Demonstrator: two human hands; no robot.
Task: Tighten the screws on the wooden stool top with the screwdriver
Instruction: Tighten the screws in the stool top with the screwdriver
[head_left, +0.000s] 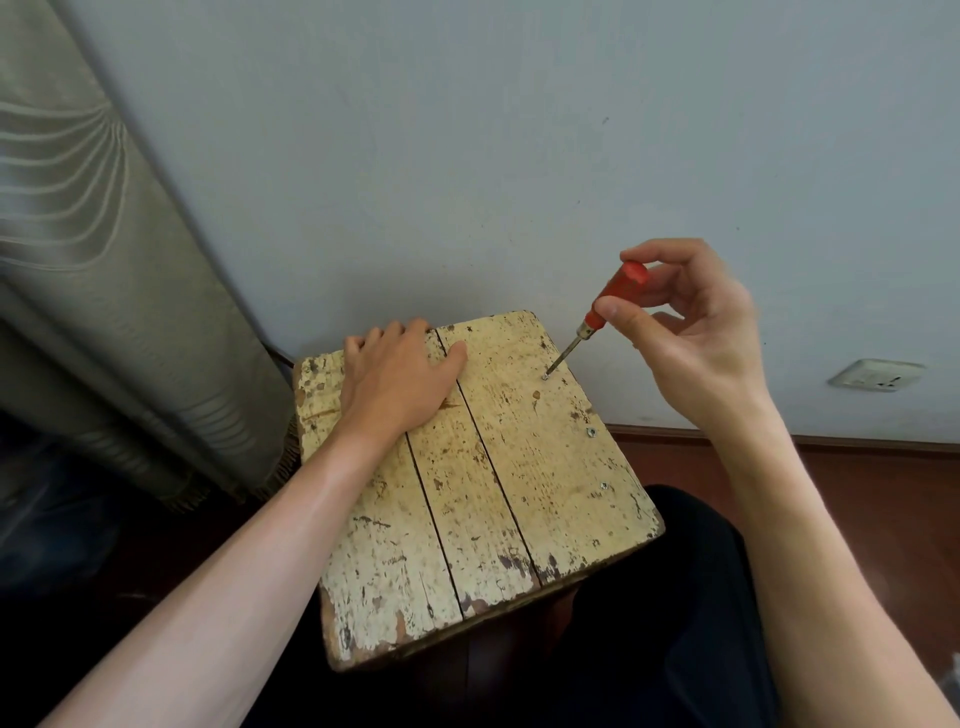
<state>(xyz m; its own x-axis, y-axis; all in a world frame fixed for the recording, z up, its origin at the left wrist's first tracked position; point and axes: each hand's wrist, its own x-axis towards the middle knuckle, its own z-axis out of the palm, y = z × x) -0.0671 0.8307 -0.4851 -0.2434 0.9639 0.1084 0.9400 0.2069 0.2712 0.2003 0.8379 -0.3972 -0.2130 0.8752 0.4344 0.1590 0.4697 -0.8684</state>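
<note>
Screwdriver (613, 304), red-handled, is leaning tilted, its tip sitting in a screw (545, 376) near the far right corner of the wooden stool top (519, 493). The right hand (691, 332) is pinching the handle between thumb and curled fingers. The left hand (400, 374) is lying palm down on the far left part of the top, thumb spread, fingers reaching the far edge. A second screw (590, 432) and a third screw (603, 486) are showing along the right edge, nearer the person. A curtain (93, 260) is hanging at the left, and a wall socket (875, 374) is sitting low on the right.
</note>
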